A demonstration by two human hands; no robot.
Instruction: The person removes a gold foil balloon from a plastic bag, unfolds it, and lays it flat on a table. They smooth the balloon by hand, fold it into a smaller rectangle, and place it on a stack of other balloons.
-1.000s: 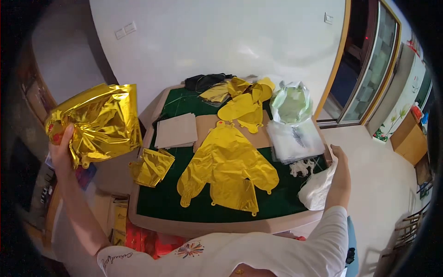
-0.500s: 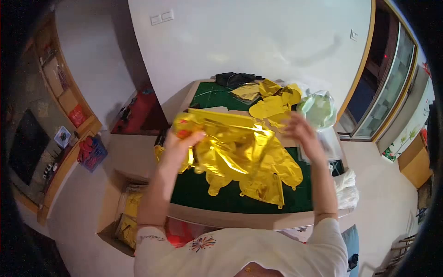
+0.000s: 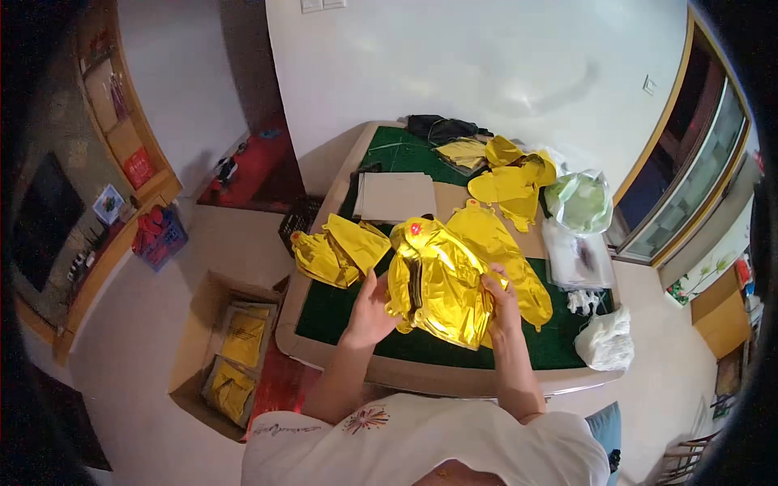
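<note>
A shiny folded gold foil balloon with a red spot near its top is held up between both hands over the green-topped table. My left hand grips its left edge, thumb pointing up. On the opposite side, my right hand pinches the foil between thumb and fingers. Flat gold foil balloons lie to the left of my left hand. Behind and to the right, another long gold foil piece rests on the table, partly hidden by the held one.
A stack of grey-brown card sheets lies behind. More gold foil, a black bag, a pale green plastic bag and a white bag line the table. An open cardboard box with packed gold foil stands on the floor at left.
My right hand has come down from the open air and now grips the balloon. The foil has been turned more upright and moved slightly right; the card stack behind shows more.
</note>
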